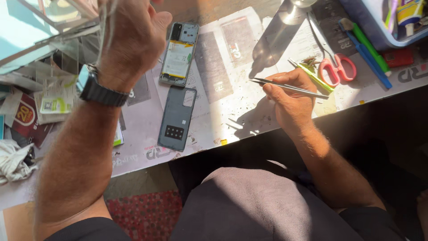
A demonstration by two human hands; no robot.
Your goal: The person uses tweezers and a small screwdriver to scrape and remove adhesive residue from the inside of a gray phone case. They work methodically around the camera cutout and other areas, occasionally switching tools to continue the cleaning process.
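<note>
The right hand [292,100] pinches slim metal tweezers [290,88] over the sunlit tabletop [240,111], beside red-handled scissors [339,69]. The left hand [131,38], raised, grips a clear thin sheet [104,27] above an opened phone body [179,53] and its grey back cover [177,118].

— Any labels or packets on the bench [147,129]?

— At the far left lies a dark red packet [24,117] with a round yellow-and-red badge. Just right of it sits a white card [57,99] with a green band and a small square code.

— Anything on the phone?

— The open phone [179,53] carries a pale rectangular battery label [177,59], cream with a yellow top strip. The grey back cover [177,117] below it bears a small black sticker [174,132].
</note>
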